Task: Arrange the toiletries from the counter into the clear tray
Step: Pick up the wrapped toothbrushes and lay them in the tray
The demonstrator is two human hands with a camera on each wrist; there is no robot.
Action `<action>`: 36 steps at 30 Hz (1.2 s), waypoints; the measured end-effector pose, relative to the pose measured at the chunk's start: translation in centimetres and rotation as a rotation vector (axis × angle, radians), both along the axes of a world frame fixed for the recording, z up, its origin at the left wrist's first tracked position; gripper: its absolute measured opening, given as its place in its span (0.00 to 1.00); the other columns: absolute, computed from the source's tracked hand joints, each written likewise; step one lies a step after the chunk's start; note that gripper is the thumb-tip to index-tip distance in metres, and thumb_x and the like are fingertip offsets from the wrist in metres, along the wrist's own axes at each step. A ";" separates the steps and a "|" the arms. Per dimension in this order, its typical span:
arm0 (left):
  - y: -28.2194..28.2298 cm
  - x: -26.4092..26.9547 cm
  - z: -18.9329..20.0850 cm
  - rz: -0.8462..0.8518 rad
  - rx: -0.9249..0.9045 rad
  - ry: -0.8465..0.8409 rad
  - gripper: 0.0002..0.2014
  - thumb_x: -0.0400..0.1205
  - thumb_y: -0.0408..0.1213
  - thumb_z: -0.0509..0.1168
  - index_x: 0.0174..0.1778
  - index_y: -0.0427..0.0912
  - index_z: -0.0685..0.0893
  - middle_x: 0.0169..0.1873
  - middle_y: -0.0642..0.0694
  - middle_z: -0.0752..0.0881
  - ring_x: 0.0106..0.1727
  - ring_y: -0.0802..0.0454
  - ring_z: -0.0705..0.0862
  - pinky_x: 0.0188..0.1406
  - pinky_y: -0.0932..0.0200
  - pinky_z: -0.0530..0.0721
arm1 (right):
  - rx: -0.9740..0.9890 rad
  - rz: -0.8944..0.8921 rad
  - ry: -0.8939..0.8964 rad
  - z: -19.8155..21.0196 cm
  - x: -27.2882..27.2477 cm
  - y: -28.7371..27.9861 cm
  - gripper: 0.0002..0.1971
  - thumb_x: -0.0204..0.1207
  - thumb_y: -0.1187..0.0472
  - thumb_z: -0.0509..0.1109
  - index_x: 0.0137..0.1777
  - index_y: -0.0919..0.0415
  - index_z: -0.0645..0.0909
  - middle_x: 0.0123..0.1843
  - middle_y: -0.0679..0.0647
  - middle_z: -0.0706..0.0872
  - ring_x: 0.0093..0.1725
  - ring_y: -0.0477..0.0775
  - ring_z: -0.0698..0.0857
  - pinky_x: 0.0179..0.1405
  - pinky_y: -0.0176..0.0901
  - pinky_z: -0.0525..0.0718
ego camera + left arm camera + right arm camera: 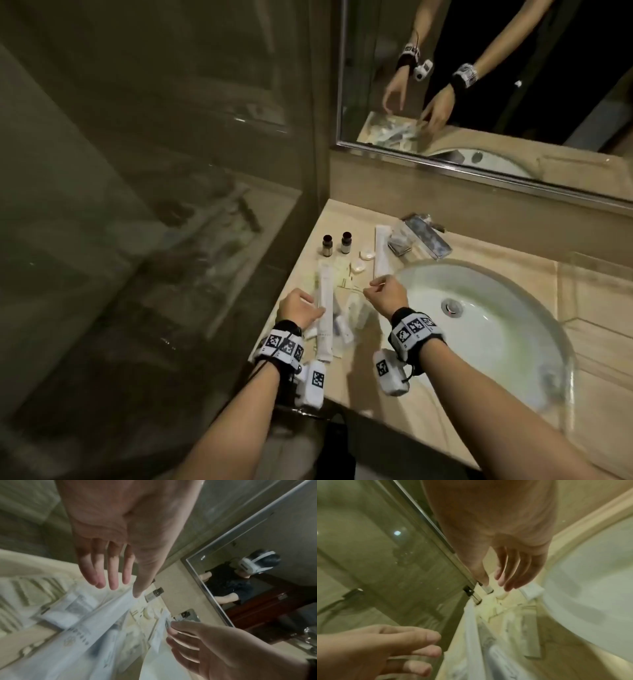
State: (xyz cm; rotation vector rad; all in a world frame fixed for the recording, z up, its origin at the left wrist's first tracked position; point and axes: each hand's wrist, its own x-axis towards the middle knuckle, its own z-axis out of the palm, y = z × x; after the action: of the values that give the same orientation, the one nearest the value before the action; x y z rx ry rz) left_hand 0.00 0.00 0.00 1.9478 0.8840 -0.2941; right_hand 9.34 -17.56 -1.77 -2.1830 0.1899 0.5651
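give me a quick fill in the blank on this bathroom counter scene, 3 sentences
1. The two small dark-capped bottles stand ____ on the counter.
2. The sink lies on the ____ side of the toiletries.
3. The number of round white soaps beside the bottles is ____.

Missing words: upright; right; two

Right hand (pixel 510 555) reaching down over worktop (pixel 559 660), fingers (pixel 502 580) hanging loosely straight – holding nothing. Two small dark-capped bottles (pixel 471 593) standing just under fingertips, beside glass panel (pixel 385 561). White sachets (pixel 474 635) lying blurred below. Left hand (pixel 376 651) hovering lower left, fingers relaxed. Basin (pixel 594 595) curving at right.
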 end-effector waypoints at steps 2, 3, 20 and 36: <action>-0.4 0.8 -1.0 -0.016 0.014 0.040 0.19 0.69 0.42 0.79 0.49 0.43 0.79 0.48 0.41 0.88 0.51 0.43 0.86 0.54 0.52 0.85 | -0.106 -0.061 -0.004 -0.8 0.7 -0.2 0.17 0.73 0.60 0.75 0.60 0.64 0.77 0.60 0.62 0.85 0.59 0.62 0.84 0.59 0.50 0.82; -0.6 1.1 -1.4 -0.025 0.026 0.059 0.22 0.68 0.42 0.80 0.52 0.42 0.78 0.50 0.41 0.87 0.53 0.43 0.85 0.55 0.51 0.85 | -0.150 -0.069 0.003 -1.3 1.1 -0.4 0.21 0.73 0.59 0.76 0.63 0.65 0.76 0.63 0.63 0.83 0.62 0.64 0.83 0.61 0.52 0.82; -2.2 4.3 -4.4 -0.013 0.172 0.118 0.27 0.70 0.45 0.78 0.55 0.39 0.70 0.54 0.37 0.85 0.54 0.37 0.86 0.51 0.43 0.87 | -0.230 -0.119 0.154 -6.3 5.1 -1.2 0.25 0.75 0.57 0.76 0.65 0.69 0.72 0.62 0.66 0.81 0.62 0.68 0.82 0.56 0.53 0.81; -2.8 5.1 1.8 -0.013 0.097 -0.108 0.14 0.75 0.34 0.72 0.54 0.35 0.81 0.52 0.39 0.87 0.53 0.42 0.86 0.53 0.55 0.84 | 0.203 -0.283 -0.028 -0.7 2.2 -4.6 0.09 0.78 0.60 0.73 0.51 0.65 0.82 0.38 0.53 0.85 0.41 0.57 0.89 0.51 0.49 0.86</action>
State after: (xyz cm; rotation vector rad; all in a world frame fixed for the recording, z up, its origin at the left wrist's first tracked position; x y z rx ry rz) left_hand 5.14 -2.82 1.83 2.0394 0.8293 -0.1540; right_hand 11.51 -22.12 -2.51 -1.9232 0.4022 0.3762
